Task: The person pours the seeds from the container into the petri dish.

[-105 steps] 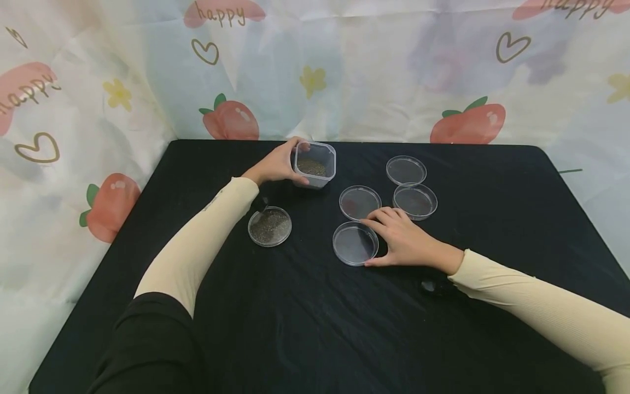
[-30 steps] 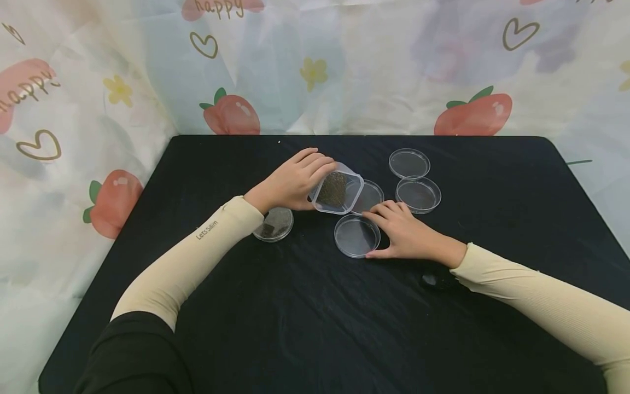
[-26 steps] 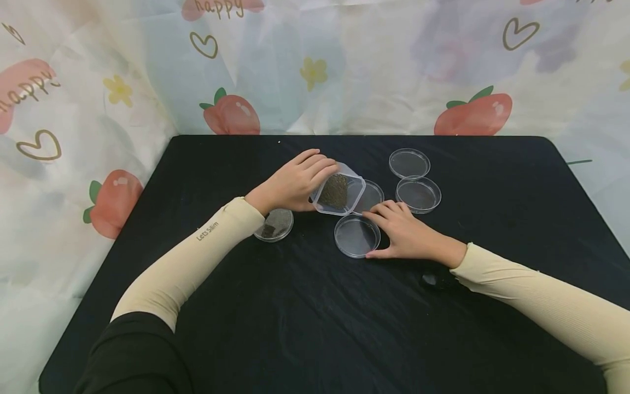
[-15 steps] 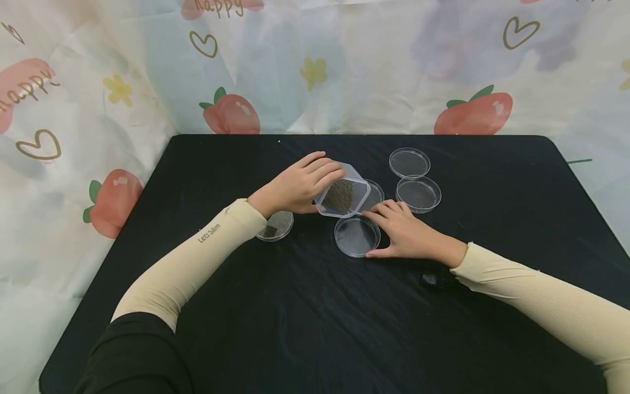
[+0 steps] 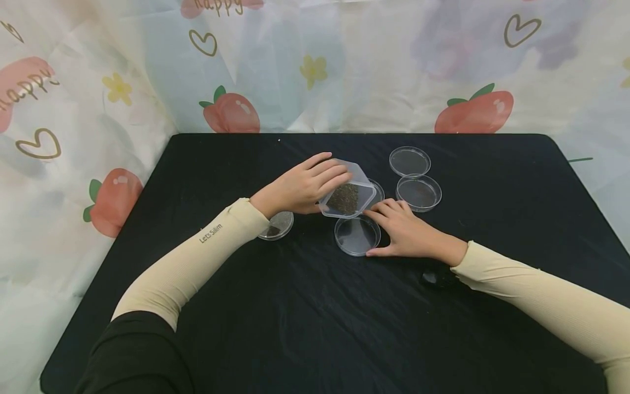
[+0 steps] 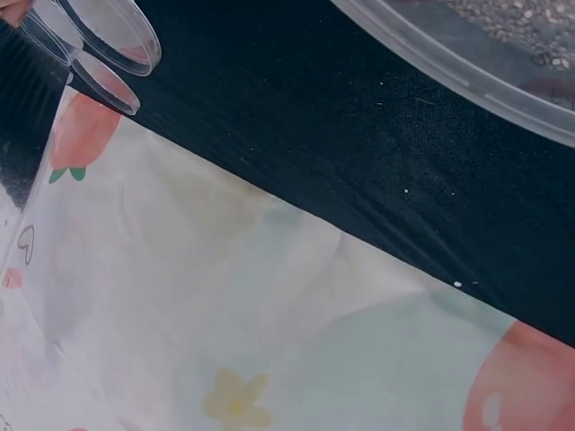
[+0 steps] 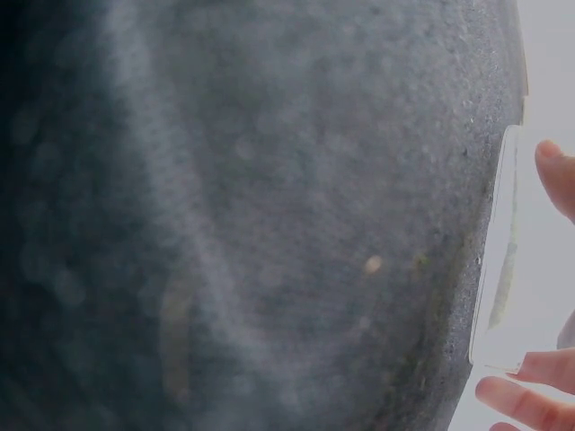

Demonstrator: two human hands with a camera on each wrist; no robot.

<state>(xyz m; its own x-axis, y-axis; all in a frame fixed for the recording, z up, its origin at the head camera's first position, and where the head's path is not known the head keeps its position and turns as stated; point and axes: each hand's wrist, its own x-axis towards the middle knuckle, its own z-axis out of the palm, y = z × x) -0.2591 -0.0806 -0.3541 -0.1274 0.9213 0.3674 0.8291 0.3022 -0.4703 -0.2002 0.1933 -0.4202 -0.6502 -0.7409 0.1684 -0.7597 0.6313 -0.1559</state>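
My left hand [image 5: 310,183] grips a see-through square plastic tub [image 5: 348,200] from its left side. The tub tips toward me above the front petri dish, and small brown grains [image 5: 344,198] lie inside it. With thumb and fingertips, my right hand [image 5: 401,230] holds the right rim of that front petri dish [image 5: 356,238], which stands on the black cloth; no grains can be made out in it. In the right wrist view, the fingers [image 7: 530,400] and the dish [image 7: 499,269] show at the right edge; the rest is blurred dark cloth.
Behind the tub, another petri dish [image 5: 378,192] is partly hidden. Two more dishes, one [image 5: 409,162] behind the other [image 5: 419,194], stand at back right. Partly under my left wrist lies a dish with grains [image 5: 278,225]. A patterned curtain [image 5: 315,104] borders the black table [image 5: 305,317].
My left hand has carried the tub from the back of the table toward the front dish and tipped it, drifting slightly right lately. The right hand keeps its hold on the dish.
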